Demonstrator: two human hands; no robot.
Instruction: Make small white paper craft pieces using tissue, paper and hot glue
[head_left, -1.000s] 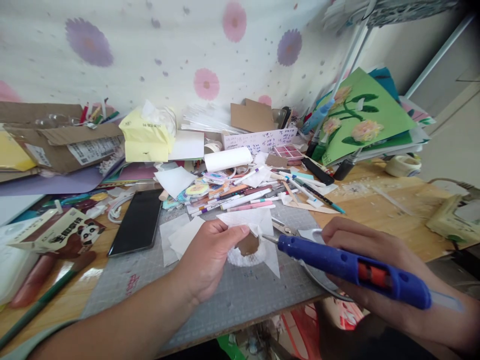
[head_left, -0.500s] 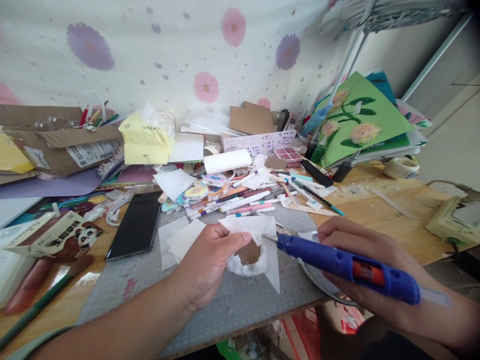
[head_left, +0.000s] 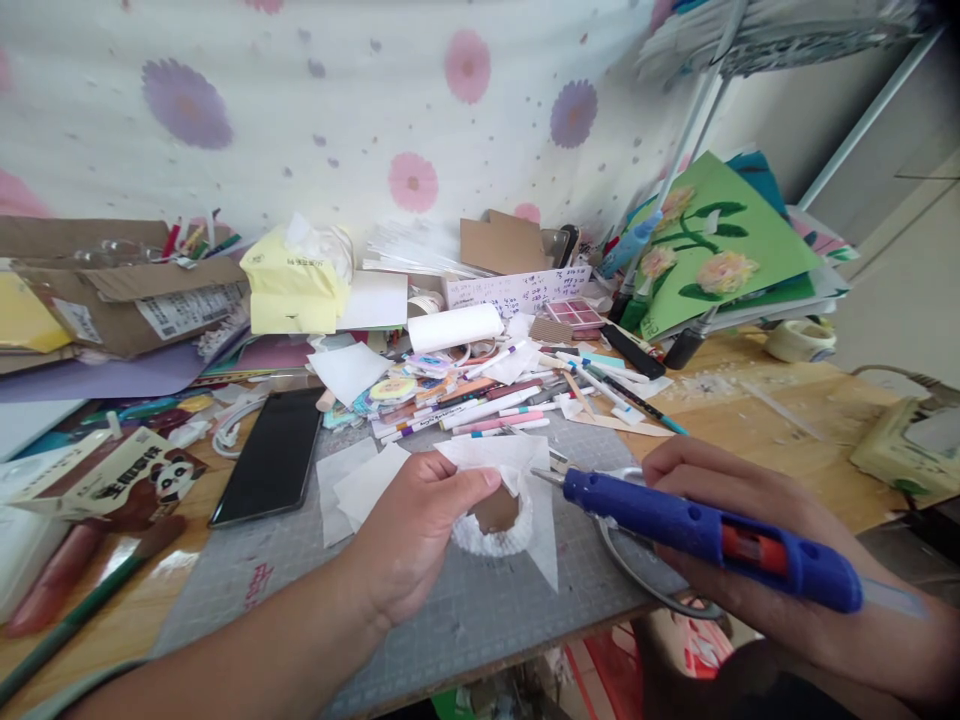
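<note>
At centre frame, the left hand (head_left: 409, 530) pinches a white paper piece (head_left: 504, 490) while the right hand (head_left: 739, 500) grips a blue glue gun (head_left: 705, 535), whose nozzle, so near the fingertips (head_left: 484, 483), could burn them.

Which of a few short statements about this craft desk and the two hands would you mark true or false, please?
1. The right hand holds a blue glue gun. True.
2. The glue gun's nozzle points toward the white paper piece in the left hand. True.
3. The black phone stands upright against the wall. False: it lies flat, on the left edge of the grey cutting mat.
4. The left hand is empty. False: it pinches the white paper piece.
5. A green card with flowers leans at the right rear. True.
</note>
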